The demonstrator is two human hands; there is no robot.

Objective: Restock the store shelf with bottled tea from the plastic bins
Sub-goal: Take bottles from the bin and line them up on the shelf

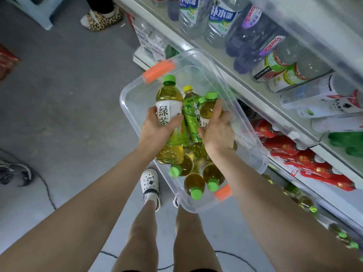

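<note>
A clear plastic bin (129,99) with orange handles stands on the floor beside the shelf, holding several bottles of green tea. My left hand (157,130) grips a green-capped tea bottle (169,99) with a white label, lifted above the bin. My right hand (218,130) holds another green-capped tea bottle (209,107) by its body. Between them a yellow-capped bottle with a green label (191,114) stands in the bin. Several more tea bottles (193,183) lie at the near end of the bin.
The store shelf (261,107) runs along the right, its tiers holding water bottles (220,20), red packets (306,163) and, low down, green-capped tea bottles (341,235). My feet stand by the bin. Other people's shoes (102,18) are on the grey floor at far left and top.
</note>
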